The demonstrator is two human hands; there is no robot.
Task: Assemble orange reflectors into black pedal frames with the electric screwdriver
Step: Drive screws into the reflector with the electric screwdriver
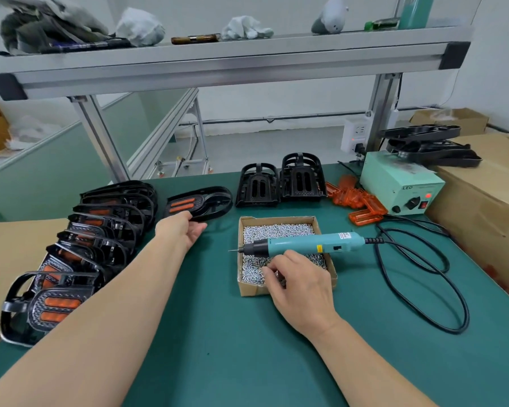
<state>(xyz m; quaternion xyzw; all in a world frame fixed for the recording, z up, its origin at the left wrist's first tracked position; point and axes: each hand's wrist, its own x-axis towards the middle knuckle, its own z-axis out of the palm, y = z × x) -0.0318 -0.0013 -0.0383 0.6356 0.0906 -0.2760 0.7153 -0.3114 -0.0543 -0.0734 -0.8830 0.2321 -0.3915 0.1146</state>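
**A:** Left hand (182,230), quick.

**B:** I have it curled on the near edge of a pedal (202,204) with two reflectors already seated. The pedal sits low at the mat (218,333), just right of the finished row (86,245). I can't tell whether it's resting or lifted.

**A:** Right hand (300,289)?

**B:** It's down in the box (252,290), fingertips (266,271) bunched into the screws (276,232). Whether one is pinched, I can't tell. Too small.

**A:** Screwdriver?

**B:** The screwdriver (306,243) lies across the box with no hand on it, bit pointing left past the wall. My right hand is just beside its barrel.

**A:** Step?

**B:** My read is that I'm fetching a screw while the left hand deals with that pedal.

**A:** How do I do it clean?

**B:** Take one screw only, not a clump. Roll it between thumb and forefinger so the head faces the bit. Set the pedal against the row without knocking its neighbours. Empty frames (279,183) stand at the back, with loose reflectors (356,201) right of them. Seat both reflectors flush before driving. Keep the cable (423,274) clear of the box when lifting the tool.
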